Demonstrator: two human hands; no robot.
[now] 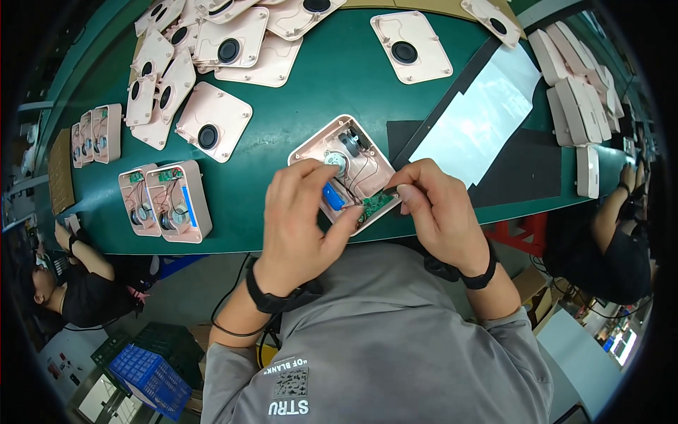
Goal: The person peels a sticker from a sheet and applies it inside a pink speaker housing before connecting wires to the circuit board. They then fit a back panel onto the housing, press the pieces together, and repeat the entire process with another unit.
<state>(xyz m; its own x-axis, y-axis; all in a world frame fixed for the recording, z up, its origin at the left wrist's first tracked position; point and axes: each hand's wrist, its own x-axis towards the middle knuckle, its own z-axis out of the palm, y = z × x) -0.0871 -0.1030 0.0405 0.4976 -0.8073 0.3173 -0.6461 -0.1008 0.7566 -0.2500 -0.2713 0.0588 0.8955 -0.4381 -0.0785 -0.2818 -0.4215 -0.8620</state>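
- Grey shirt, nearest the camera.
- Green table, its near edge right in front of the shirt.
- Pile of pale pink covers, far left on the table.
- Pale film, right of centre, partly over a black mat.
- Pale shells, stacked at the far right.
- Two open cases, side by side near the front edge, left.
- Handled case, open and turned cornerwise at the near edge, between both hands.
- Left hand: thumb and fingers apart, spread over the case; how firmly they press cannot be told.
- Right hand: thumb and forefinger together at the case's right side; what lies between them cannot be told.
- Green board, in the case's near part.
- Blue block, beside the left fingers.
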